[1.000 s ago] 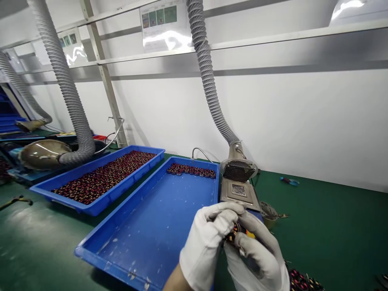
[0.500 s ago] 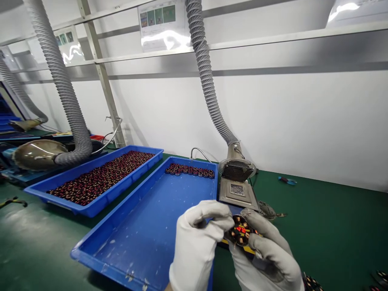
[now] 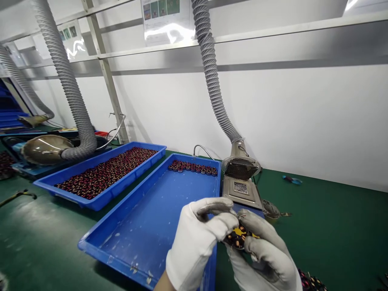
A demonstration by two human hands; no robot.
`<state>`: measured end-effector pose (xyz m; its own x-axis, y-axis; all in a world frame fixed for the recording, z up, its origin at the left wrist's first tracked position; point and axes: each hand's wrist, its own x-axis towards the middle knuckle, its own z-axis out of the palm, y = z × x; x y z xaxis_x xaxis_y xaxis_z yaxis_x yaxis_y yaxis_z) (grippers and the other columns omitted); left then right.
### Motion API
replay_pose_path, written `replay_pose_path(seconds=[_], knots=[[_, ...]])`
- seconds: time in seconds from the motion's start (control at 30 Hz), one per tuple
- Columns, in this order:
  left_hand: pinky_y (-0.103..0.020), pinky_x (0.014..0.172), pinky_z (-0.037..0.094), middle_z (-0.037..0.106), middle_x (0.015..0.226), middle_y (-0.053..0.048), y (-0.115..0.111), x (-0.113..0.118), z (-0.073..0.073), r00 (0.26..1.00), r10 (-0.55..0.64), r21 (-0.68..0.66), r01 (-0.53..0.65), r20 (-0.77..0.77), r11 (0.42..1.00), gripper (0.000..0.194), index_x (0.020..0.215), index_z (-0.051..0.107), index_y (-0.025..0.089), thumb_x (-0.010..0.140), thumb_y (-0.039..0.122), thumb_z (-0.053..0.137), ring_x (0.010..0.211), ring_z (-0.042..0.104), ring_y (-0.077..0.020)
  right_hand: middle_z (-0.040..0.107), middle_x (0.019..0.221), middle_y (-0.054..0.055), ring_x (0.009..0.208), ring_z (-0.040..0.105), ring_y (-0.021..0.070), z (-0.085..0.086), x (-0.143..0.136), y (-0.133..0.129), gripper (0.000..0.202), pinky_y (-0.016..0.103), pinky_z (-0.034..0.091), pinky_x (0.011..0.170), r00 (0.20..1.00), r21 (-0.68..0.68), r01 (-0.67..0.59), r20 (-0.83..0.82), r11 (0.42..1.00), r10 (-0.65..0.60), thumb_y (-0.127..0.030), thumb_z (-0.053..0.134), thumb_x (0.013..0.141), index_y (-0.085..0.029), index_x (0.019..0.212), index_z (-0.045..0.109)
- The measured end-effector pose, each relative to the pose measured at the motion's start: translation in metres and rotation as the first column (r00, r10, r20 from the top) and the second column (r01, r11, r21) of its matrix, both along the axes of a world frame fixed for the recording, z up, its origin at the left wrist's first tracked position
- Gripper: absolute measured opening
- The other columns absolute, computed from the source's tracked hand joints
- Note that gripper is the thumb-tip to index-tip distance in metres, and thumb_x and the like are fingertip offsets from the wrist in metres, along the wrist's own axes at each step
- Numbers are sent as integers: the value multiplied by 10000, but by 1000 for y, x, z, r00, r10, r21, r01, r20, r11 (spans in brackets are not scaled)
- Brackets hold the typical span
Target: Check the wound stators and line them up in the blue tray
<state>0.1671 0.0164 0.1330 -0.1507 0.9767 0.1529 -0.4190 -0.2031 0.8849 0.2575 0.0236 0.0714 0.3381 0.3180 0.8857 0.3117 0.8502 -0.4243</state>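
Head view: both gloved hands low at 6 o'clock, meeting over the near corner of a tray.
Left hand (image 3: 198, 242): closed around the coil's left side, thumb and fingers pinching its rim.
Right hand (image 3: 266, 256): closed on the coil's right side from below, fingers curled up around it.
Wound coil (image 3: 238, 237): small round part, dark windings with yellow and red patches, held between both hands above the bench; thin wire end at its top, too fine to read.
Near tray (image 3: 121, 218): blue, at 9 to 12 o'clock of the hands, mostly bare floor.
Row of coils (image 3: 194, 166): 1 short line against the tray's far wall, at 12 o'clock.
Far tray (image 3: 100, 198): at 10 o'clock, packed with dark red coils (image 3: 106, 173).
Progress, judged: near tray barely begun, 1 row laid, most of its floor unfilled; far tray full.
Solder pot (image 3: 241, 190): grey metal unit at 12 o'clock, just beyond the hands.
Extraction hose (image 3: 212, 76): ribbed grey, dropping to the fan grille above that unit.
Loose coils (image 3: 312, 281): a few on the green bench at 4 o'clock.
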Motion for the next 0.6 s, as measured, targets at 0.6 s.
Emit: replay_pose_path(seconds=[0.6], knots=[[-200,811,517,743,847,-13,13,-26,-9,975,83,103,-105,205,989,124,778,742,209,657,194,717,859,667,-161,589,1038,-14,917,610,142,3,10,-6,363,249,527,740,991,-178,-134,-6,975,135,-81,709,660,-306,902,558]])
